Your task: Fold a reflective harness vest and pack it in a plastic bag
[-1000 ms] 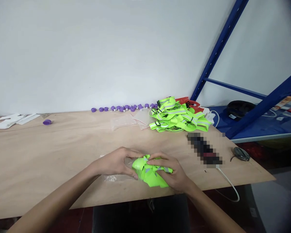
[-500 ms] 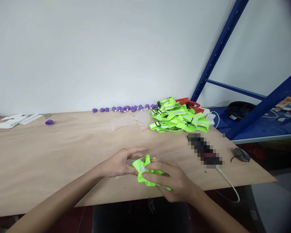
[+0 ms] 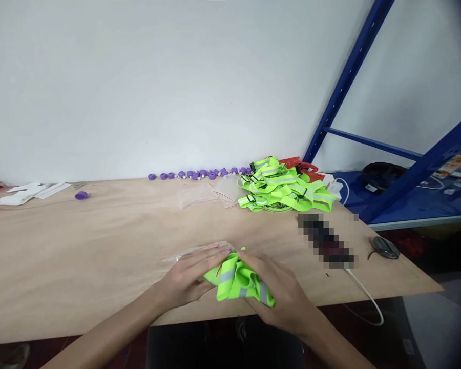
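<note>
The big wooden counter (image 3: pixel 80 241) fills most of the view. At its far side sits a pile of bright yellow-green straps (image 3: pixel 284 187), and a row of small purple caps (image 3: pixel 200 175) runs along the wall.

Near the front edge lies a bunched-up yellow-green strap (image 3: pixel 236 281) with grey shiny stripes. It rests partly on a clear plastic bag (image 3: pixel 194 252).

The left hand (image 3: pixel 192 277) lies flat, its fingers (image 3: pixel 215 252) stretched out, pressing the left side of the strap and the bag. The right hand (image 3: pixel 282 292) covers the right side, its fingers bent over the cloth and holding it.

The strap looks soft, floppy and very light. It would likely spring open if let go, so it is best held squashed from both sides. The bag looks thin and slippery.
</note>
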The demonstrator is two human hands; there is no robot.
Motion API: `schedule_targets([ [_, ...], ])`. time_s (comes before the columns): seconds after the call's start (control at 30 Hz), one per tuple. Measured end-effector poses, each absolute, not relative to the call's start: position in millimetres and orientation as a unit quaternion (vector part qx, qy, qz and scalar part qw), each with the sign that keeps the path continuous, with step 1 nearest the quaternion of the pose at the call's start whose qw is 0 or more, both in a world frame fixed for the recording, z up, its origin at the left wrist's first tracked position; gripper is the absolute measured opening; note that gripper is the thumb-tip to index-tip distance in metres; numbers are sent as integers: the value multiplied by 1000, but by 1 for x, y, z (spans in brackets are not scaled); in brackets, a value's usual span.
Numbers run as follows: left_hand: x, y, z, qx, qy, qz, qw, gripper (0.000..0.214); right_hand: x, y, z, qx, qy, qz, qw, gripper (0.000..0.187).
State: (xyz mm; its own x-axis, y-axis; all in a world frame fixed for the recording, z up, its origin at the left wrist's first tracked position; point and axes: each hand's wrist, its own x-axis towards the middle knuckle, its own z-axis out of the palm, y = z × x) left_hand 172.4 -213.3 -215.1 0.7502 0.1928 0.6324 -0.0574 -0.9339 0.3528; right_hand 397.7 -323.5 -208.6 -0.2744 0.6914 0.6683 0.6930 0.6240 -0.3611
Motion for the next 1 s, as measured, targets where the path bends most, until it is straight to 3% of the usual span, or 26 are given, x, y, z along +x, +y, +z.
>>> schedule_targets([
  [0.13, 169, -209, -216, 955, 80, 272, 89, 75, 404, -325, -210, -369, -840, -109, 382, 42],
  [0.3, 173, -209, -210, 977, 98, 166, 92, 80, 407, -326, -211, -297, -869, -177, 354, 25],
  [0.47, 182, -210, -210, 973, 81, 195, 92, 73, 404, -325, -211, -277, -874, -217, 335, 20],
  [0.67, 183, -216, -221, 966, 54, 250, 46, 66, 409, -319, -214, -311, -871, -183, 334, 28],
  [0.77, 180, -224, -218, 951, 97, 260, 136, 57, 412, -315, -221, -341, -860, -136, 355, 37],
  [0.9, 177, -230, -204, 875, 202, 226, 377, 59, 413, -309, -227, -379, -822, 49, 422, 53],
  [1.0, 178, -229, -192, 813, 238, 248, 470, 42, 410, -305, -229, -394, -770, 170, 472, 53],
])
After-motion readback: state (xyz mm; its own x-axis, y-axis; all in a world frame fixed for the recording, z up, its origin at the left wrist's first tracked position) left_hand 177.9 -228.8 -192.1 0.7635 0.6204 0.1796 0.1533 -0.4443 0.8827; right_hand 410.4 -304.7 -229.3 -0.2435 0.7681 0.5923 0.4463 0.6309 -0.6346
